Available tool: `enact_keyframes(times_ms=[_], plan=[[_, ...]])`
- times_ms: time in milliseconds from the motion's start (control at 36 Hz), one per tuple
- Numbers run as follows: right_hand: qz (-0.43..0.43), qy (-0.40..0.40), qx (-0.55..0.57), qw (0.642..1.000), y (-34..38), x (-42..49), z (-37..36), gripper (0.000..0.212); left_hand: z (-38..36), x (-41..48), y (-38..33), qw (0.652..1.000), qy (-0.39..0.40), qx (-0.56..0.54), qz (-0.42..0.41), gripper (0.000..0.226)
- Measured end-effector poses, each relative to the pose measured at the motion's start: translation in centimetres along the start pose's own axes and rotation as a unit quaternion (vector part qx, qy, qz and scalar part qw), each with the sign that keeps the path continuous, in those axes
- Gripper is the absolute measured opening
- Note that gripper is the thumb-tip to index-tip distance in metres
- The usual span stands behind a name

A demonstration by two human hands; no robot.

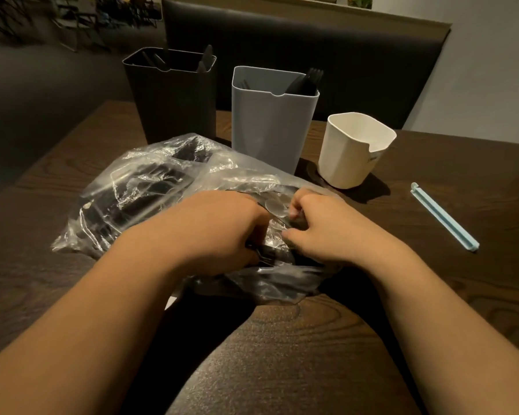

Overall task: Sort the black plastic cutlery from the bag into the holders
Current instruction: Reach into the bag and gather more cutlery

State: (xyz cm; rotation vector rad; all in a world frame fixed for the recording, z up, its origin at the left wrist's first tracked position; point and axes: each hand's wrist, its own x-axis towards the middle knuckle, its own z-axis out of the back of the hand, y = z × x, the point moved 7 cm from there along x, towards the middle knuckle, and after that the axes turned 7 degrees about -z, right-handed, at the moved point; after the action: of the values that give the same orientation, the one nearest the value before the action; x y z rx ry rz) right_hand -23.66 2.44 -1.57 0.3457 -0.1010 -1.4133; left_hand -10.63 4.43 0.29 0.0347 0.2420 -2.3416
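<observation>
A clear plastic bag (138, 187) full of black cutlery lies on the wooden table (432, 280). My left hand (216, 232) is at the bag's mouth, fingers curled down around black cutlery pieces. My right hand (321, 229) pinches the bag's plastic edge beside it. Behind the bag stand three holders: a black holder (171, 103) with knives showing, a grey holder (270, 121) with forks sticking up at its right, and a short white holder (354, 151) with nothing visible inside.
A light blue bag clip (444, 217) lies on the table to the right. A dark padded bench back (342, 55) runs behind the table. The table's left edge drops to the floor.
</observation>
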Motion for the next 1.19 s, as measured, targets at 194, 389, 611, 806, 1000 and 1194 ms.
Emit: enact_keyframes(times_ms=[194,389,611,806,1000,1194], plan=[[-0.034,0.030,-0.045,0.998,-0.6,0.1,0.0,0.030,-0.7,0.1,0.4,0.999,0.032,-0.006,0.000,0.015],[-0.023,0.049,-0.013,0.998,-1.2,0.2,-0.2,0.016,0.2,-0.4,0.7,0.996,-0.013,-0.088,-0.006,0.023],[-0.064,0.044,0.093,0.993,-2.3,0.7,0.5,0.013,0.8,0.1,0.9,0.993,-0.094,-0.068,0.024,0.013],[-0.095,0.029,0.114,0.989,-3.1,1.0,0.9,0.026,0.0,1.1,0.0,0.994,-0.107,0.010,0.027,0.028],[-0.107,0.021,0.150,0.983,-3.6,1.1,0.9,0.025,-0.6,2.0,-0.2,0.992,-0.111,0.028,0.045,0.025],[-0.089,0.013,0.148,0.985,-3.4,1.1,1.2,0.033,-0.8,2.2,-0.3,0.989,-0.143,-0.001,0.047,0.020]])
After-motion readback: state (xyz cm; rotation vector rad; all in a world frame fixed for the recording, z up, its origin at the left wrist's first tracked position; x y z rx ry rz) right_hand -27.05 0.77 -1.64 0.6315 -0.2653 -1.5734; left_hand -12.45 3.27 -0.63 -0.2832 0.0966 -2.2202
